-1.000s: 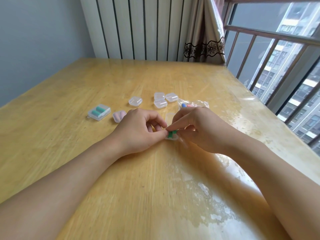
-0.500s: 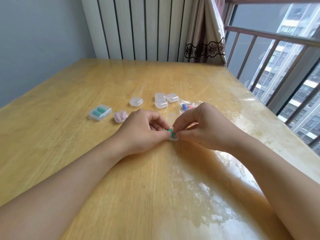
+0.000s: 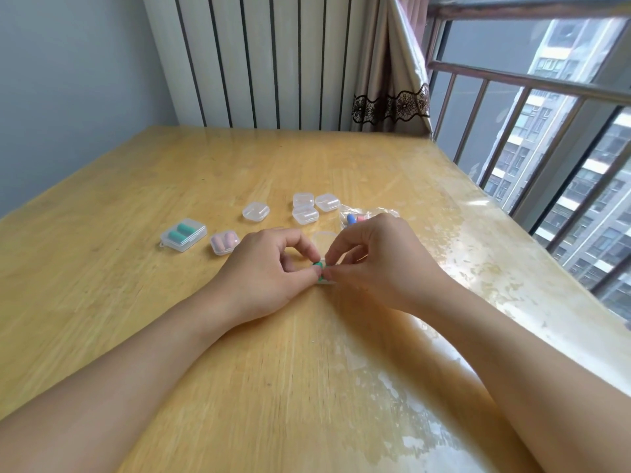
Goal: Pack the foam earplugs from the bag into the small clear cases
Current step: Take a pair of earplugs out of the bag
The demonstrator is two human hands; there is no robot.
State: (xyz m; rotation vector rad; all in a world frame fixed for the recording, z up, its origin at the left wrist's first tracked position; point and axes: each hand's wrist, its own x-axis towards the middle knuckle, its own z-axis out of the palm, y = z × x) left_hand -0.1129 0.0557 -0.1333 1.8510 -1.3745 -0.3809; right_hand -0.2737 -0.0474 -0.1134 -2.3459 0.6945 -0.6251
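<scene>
Left hand (image 3: 269, 271) and right hand (image 3: 379, 261) pinching green earplug (image 3: 318, 266), over small clear case (image 3: 324, 280)

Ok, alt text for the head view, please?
Left hand and right hand press a green foam earplug into a small clear plastic case on the wooden table; filled and empty cases lie behind.

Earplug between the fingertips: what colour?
Green earplug, pinched by the left hand and right hand; head view.
</scene>
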